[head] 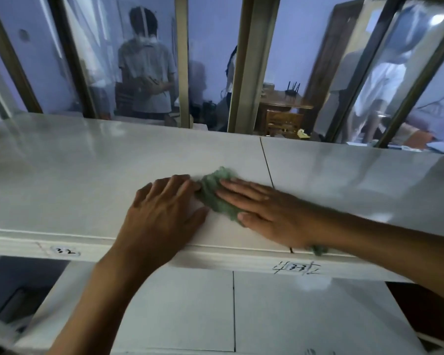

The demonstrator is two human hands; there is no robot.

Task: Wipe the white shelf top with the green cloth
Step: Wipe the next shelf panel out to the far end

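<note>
While the wipe is plainly in hand, how much of the white shelf top (87, 180) has been covered cannot be told; its glossy panels show no clear line between wiped and unwiped, so I judge the job midway at best, with the broad stretches to either side likely outstanding. The right hand (267, 213) lies flat and open, fingers extended, pressing the green cloth (213, 193) onto the surface near the front edge, just left of the seam (266, 162) between two panels; a scrap of cloth shows under the wrist. The left hand (162, 211) rests open, palm down, fingertips touching the cloth. Handwritten numbers (296, 268) mark the front lip. Behind, glazed partitions (144, 60) reflect figures and wooden furniture.
</note>
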